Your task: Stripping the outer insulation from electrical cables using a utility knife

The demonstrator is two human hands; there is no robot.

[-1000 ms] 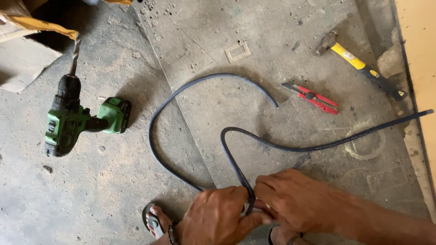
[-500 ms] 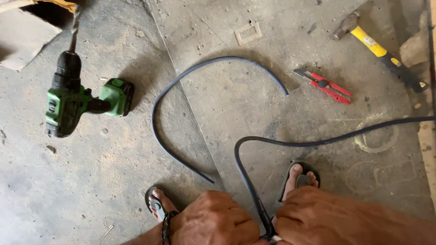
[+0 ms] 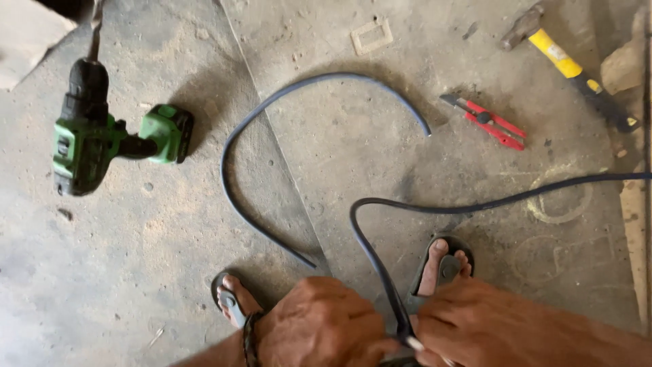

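Drill (image 3: 102, 139) left of cable (image 3: 475, 204); cutter (image 3: 485, 121), hammer (image 3: 570, 68) right

The dusty grey concrete floor (image 3: 170, 272) is looking rough, matt and scuffed. The dark rubber-sheathed cable (image 3: 475, 204) is lying smooth and dull, as is the loose curved piece of dark cable (image 3: 234, 136). The green and black plastic cordless drill (image 3: 88, 143) is showing a slight sheen. The hammer (image 3: 564, 61) is pairing a dull metal head with a glossy yellow handle, and the red plastic utility knife (image 3: 489, 122) is looking glossy.

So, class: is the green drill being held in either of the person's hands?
No: the green drill lies alone on the concrete floor, while the left hand and right hand grip the dark cable.
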